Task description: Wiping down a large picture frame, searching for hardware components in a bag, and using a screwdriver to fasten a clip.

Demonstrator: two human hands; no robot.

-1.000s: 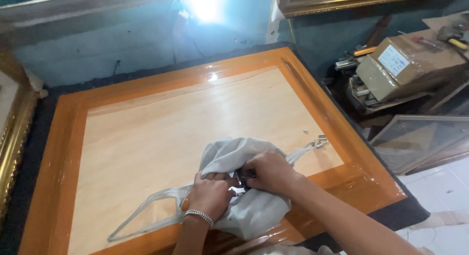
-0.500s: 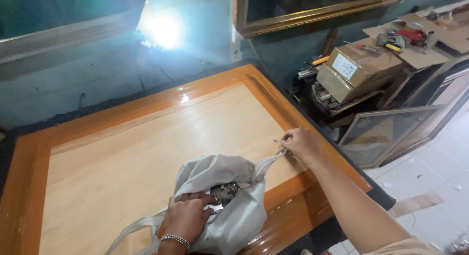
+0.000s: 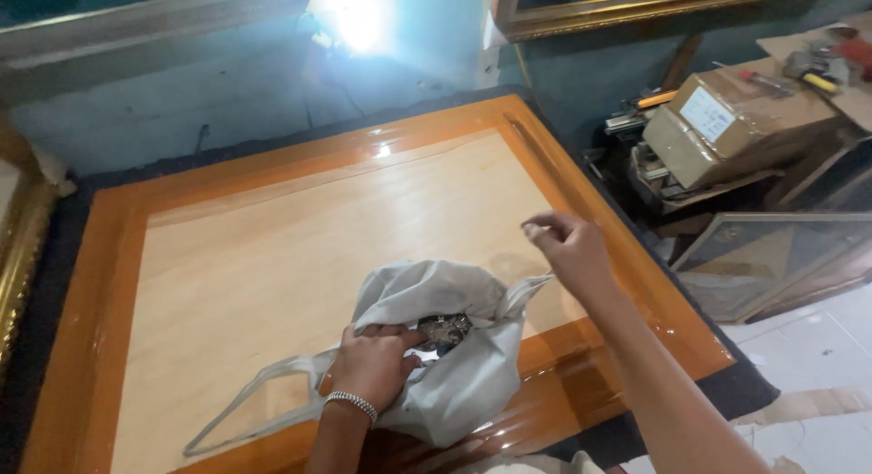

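A grey cloth bag [image 3: 454,383] lies on the pale panel of a large orange-lacquered wooden frame [image 3: 118,256], near its front rail. My left hand [image 3: 372,365], with a bead bracelet at the wrist, grips the bag's open mouth. Small dark metal pieces [image 3: 442,330] show inside the opening. My right hand [image 3: 568,249] hovers just right of the bag, above one of its straps, with the fingertips pinched together. Nothing is visible in the pinch. The bag's other strap [image 3: 245,410] trails left across the panel.
A gilt frame [image 3: 18,247] leans at the left edge, and another [image 3: 636,6] stands against the teal back wall. To the right are a cardboard box [image 3: 727,129] on a cluttered rack and a glazed frame [image 3: 772,256] on the floor. A bright lamp [image 3: 359,15] glares behind.
My right hand left the bag's mouth, pulled out to the right along the strap, and now sits higher with fingers pinched. My left hand stayed on the bag, whose mouth is now wider.
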